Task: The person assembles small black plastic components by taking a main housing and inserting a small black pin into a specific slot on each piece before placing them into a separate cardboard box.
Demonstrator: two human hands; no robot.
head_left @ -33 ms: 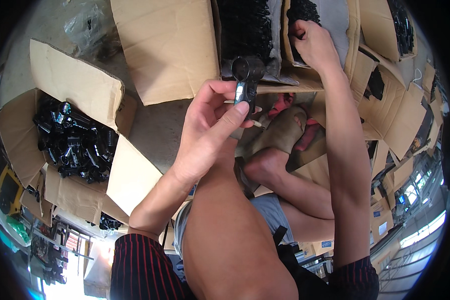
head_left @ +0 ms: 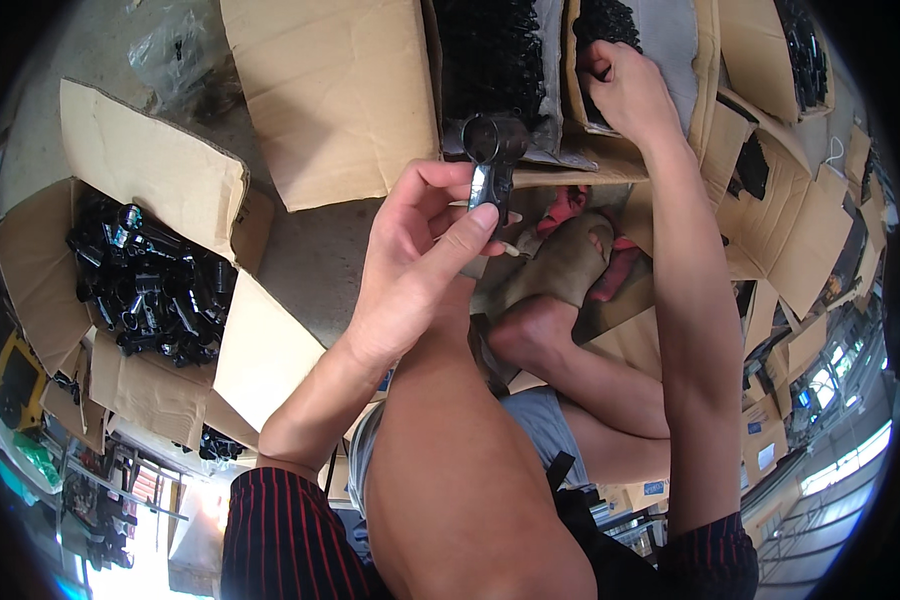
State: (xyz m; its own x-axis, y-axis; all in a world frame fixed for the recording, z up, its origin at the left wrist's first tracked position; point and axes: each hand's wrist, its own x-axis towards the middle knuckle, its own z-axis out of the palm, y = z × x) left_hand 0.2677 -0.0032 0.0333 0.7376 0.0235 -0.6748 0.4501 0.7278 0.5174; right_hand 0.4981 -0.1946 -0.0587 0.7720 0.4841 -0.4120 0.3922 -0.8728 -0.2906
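My left hand (head_left: 410, 250) pinches a glossy black plastic part with a round ring-shaped end (head_left: 497, 150) between thumb and fingers. The part stands upright, ring end uppermost, in front of an open cardboard box. My right hand (head_left: 630, 95) reaches into the right compartment of that box, beside a heap of small black pieces (head_left: 610, 22). Its fingers are curled, and the fingertips and whatever lies between them are hidden. Larger black parts (head_left: 490, 60) fill the compartment to the left, next to a grey liner (head_left: 668, 30).
At the left, an open carton (head_left: 40, 265) holds many glossy black parts (head_left: 150, 285). A clear plastic bag (head_left: 175, 55) lies on the floor behind it. More open cartons (head_left: 785, 215) crowd the right side. My bare legs (head_left: 460, 440) are below my hands.
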